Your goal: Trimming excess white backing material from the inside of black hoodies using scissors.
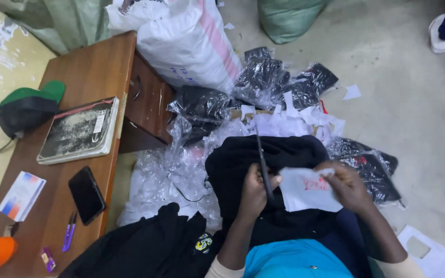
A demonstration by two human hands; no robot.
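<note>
White paper (307,189) with red marks on it lies over a black garment (263,159) on the person's lap, low in the middle of the head view. The left hand (256,189) has its fingers curled closed around dark scissors (264,167), whose thin blades point up and away from the body, along the left edge of the paper. The right hand (347,186) pinches the right side of the paper, fingers folded down on it, so the sheet is held flat and a little tight between both hands.

To do this well, I think the right hand should keep the paper tight and lifted a little from the cloth, so the blades meet only paper and not the garment below. The blades should open only a little and go slowly near the red marks. I cannot tell whether the blades are open now.

Around the lap there are many white scraps (294,121) on the floor, clear plastic (173,170) and black packed bags (263,74). A big white sack (186,44) leans on a wooden desk (91,72). On the desk lie a notebook (78,131), a phone (86,194), a purple pen (69,231), a small box (21,195) and a green and black cap (27,105). Another person's shoe (437,33) is at the top right, well apart.
</note>
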